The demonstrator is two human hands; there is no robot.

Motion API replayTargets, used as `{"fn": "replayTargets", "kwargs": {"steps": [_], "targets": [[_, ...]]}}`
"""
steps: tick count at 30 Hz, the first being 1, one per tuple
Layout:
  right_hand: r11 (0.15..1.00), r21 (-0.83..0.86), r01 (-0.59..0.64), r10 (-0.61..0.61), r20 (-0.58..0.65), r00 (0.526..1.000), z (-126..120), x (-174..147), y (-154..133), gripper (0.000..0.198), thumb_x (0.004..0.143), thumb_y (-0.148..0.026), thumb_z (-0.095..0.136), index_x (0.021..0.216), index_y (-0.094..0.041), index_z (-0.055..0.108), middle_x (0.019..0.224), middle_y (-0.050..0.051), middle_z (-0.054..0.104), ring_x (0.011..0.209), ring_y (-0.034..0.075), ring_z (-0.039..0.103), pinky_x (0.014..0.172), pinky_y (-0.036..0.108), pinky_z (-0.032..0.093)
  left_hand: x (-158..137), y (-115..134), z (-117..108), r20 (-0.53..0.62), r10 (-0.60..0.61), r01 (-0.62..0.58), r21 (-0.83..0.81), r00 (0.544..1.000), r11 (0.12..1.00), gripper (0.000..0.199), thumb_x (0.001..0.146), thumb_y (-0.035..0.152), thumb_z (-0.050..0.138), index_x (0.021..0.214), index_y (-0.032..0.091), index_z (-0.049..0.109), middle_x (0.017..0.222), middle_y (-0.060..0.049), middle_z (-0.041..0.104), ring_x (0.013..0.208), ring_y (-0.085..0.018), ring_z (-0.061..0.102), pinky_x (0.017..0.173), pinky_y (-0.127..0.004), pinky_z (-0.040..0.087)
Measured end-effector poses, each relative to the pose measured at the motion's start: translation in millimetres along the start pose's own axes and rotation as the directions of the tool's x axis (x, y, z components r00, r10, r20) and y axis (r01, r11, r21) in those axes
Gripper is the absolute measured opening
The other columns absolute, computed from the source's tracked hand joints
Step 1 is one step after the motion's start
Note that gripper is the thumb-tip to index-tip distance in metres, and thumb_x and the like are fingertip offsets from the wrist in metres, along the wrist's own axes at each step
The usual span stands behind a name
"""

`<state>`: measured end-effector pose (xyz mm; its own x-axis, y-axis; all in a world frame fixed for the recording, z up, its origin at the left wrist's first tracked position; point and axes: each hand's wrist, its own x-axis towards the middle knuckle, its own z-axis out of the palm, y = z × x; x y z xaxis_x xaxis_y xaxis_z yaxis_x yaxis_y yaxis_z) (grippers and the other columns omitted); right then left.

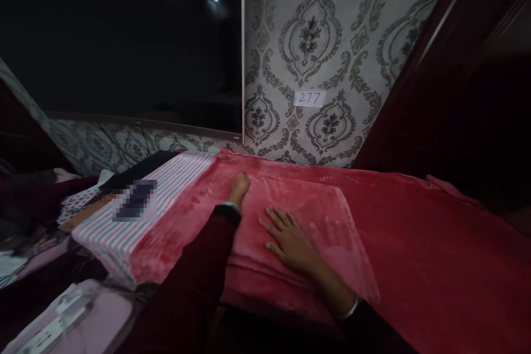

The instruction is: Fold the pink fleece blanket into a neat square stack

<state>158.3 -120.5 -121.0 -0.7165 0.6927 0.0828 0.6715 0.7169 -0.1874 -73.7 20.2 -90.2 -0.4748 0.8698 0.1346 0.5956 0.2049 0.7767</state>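
A folded pinkish-red plush cloth lies on a wider red plush cover. My left hand is at the far left part of the folded cloth, its fingers curled in and pressed on the fabric at the fold. Flat on the middle of the same cloth rests my right hand, fingers spread and holding nothing. Pale smooth marks show on the plush to the right of it. Layered folds run along the near edge, below my right hand.
Left of the red fabric is a striped cloth with a blurred dark rectangle on it. A white power strip and heaped clothes sit at lower left. Behind hangs a large dark screen, beside patterned wallpaper with a paper label.
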Motion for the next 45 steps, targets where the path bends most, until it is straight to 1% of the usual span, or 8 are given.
{"fn": "replayTargets", "kwargs": {"steps": [8, 10, 16, 20, 27, 33, 41, 45], "targets": [[0.987, 0.155, 0.031, -0.049, 0.114, 0.992, -45.9, 22.7, 25.5, 0.068, 0.101, -0.054, 0.058, 0.161, -0.026, 0.044, 0.165, 0.008, 0.041, 0.151, 0.029, 0.041, 0.124, 0.044, 0.034, 2.0, -7.9, 8.8, -0.011, -0.013, 0.014, 0.084, 1.0, 0.996, 0.038, 0.098, 0.013, 0.051, 0.131, 0.012, 0.068, 0.128, -0.02, 0.073, 0.125, -0.028, 0.067, 0.102, -0.035, 0.051], [0.986, 0.134, -0.102, 0.102, 0.006, 0.995, -62.1, 38.3, 48.1, 0.059, 0.105, -0.05, 0.05, 0.158, -0.024, 0.049, 0.159, 0.009, 0.05, 0.144, 0.028, 0.05, 0.121, 0.043, 0.038, 1.8, -5.4, 8.2, -0.008, 0.006, -0.005, 0.104, 1.0, 0.995, 0.037, 0.099, 0.019, 0.051, 0.132, 0.011, 0.068, 0.129, -0.02, 0.073, 0.125, -0.028, 0.067, 0.102, -0.035, 0.051], [0.789, -0.036, -0.613, 0.586, -0.256, 0.769, -30.8, 45.6, 107.0, 0.059, 0.108, -0.051, 0.037, 0.159, -0.023, 0.047, 0.163, 0.016, 0.042, 0.151, 0.039, 0.037, 0.12, 0.068, 0.025, 3.1, -1.5, 13.0, 0.005, 0.046, -0.046, 0.169, 0.999, 0.985, 0.038, 0.098, 0.025, 0.057, 0.132, 0.01, 0.067, 0.129, -0.02, 0.072, 0.122, -0.028, 0.069, 0.1, -0.033, 0.051], [0.801, -0.089, -0.591, 0.566, -0.208, 0.798, -7.5, 24.6, 112.1, 0.065, 0.107, -0.056, 0.037, 0.164, -0.025, 0.038, 0.168, 0.015, 0.033, 0.155, 0.039, 0.029, 0.123, 0.063, 0.022, 4.3, -1.2, 17.2, 0.006, 0.037, -0.038, 0.211, 0.999, 0.977, 0.038, 0.099, 0.023, 0.054, 0.133, 0.012, 0.066, 0.128, -0.02, 0.072, 0.118, -0.029, 0.07, 0.096, -0.035, 0.052], [0.834, 0.018, -0.551, 0.55, 0.05, 0.834, -40.7, -25.1, 114.8, 0.063, 0.104, -0.058, 0.048, 0.162, -0.033, 0.042, 0.171, 0.008, 0.028, 0.158, 0.04, 0.022, 0.122, 0.068, 0.024, 6.3, -0.6, 19.8, 0.018, 0.039, -0.042, 0.232, 0.999, 0.972, 0.037, 0.1, 0.023, 0.05, 0.131, 0.012, 0.066, 0.128, -0.019, 0.073, 0.119, -0.03, 0.069, 0.097, -0.037, 0.051], [0.932, 0.194, -0.306, 0.323, -0.065, 0.944, -16.5, -124.3, 101.5, 0.058, 0.102, -0.059, 0.051, 0.155, -0.033, 0.053, 0.168, 0.005, 0.035, 0.158, 0.034, 0.025, 0.124, 0.06, 0.032, 5.5, 1.0, 20.1, 0.016, 0.035, -0.038, 0.228, 0.999, 0.973, 0.037, 0.1, 0.023, 0.051, 0.132, 0.011, 0.067, 0.127, -0.019, 0.072, 0.119, -0.031, 0.068, 0.098, -0.038, 0.052], [0.856, 0.377, -0.353, 0.471, -0.288, 0.834, 18.6, -164.4, 75.2, 0.063, 0.104, -0.058, 0.043, 0.157, -0.026, 0.05, 0.168, 0.009, 0.035, 0.156, 0.027, 0.032, 0.125, 0.054, 0.031, 5.5, 12.5, 13.0, 0.061, 0.034, -0.047, 0.224, 0.998, 0.974, 0.041, 0.098, 0.022, 0.053, 0.136, 0.007, 0.062, 0.131, -0.023, 0.07, 0.124, -0.034, 0.066, 0.104, -0.044, 0.051], [0.737, 0.551, -0.391, 0.629, -0.349, 0.694, 21.3, -173.6, 75.3, 0.068, 0.1, -0.061, 0.045, 0.155, -0.022, 0.051, 0.158, 0.013, 0.051, 0.146, 0.029, 0.048, 0.121, 0.053, 0.039, -8.3, 27.4, -6.9, 0.089, 0.067, -0.087, 0.247, 0.994, 0.965, 0.062, 0.094, 0.028, 0.061, 0.149, 0.002, 0.049, 0.152, -0.029, 0.051, 0.141, -0.039, 0.051, 0.115, -0.049, 0.044]]}}
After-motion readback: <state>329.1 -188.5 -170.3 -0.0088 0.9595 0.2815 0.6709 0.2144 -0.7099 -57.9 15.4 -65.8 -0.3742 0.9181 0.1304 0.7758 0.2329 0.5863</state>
